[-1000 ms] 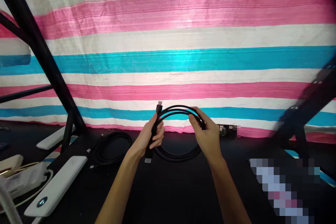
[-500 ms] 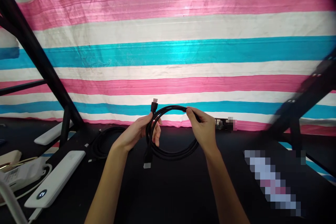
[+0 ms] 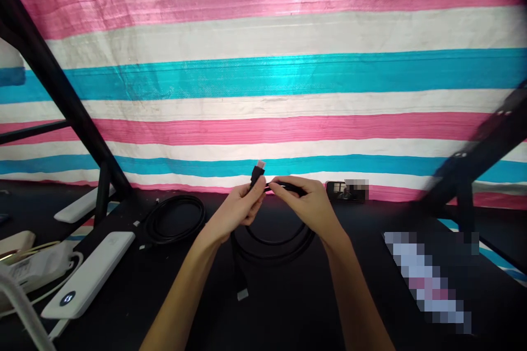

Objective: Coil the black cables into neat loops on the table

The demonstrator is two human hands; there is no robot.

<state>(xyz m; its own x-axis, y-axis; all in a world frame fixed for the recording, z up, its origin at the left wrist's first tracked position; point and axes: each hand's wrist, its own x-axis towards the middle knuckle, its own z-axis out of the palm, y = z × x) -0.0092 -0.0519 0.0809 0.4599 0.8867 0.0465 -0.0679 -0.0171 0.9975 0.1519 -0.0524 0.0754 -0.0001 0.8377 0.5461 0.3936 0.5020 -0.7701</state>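
Head view: striped sheet fills the back, dropping to the far edge of the black table. Dark bars slant in left and right, bounding sideways room. Both hands meet over the table's middle: left hand clamped on the cable, right hand pinching the same coil at upper right, fingertips just beside the left thumb. Cable loop hangs between and below them; contact with the table cannot be told. White power bank lies left of the left forearm, apart. Table surface spans from right forearm to a pixelated strip. Second coil limits room just left of the left hand. Phone sits at the far edge, near the right hand. Upper plug points up; lower plug points nearward.
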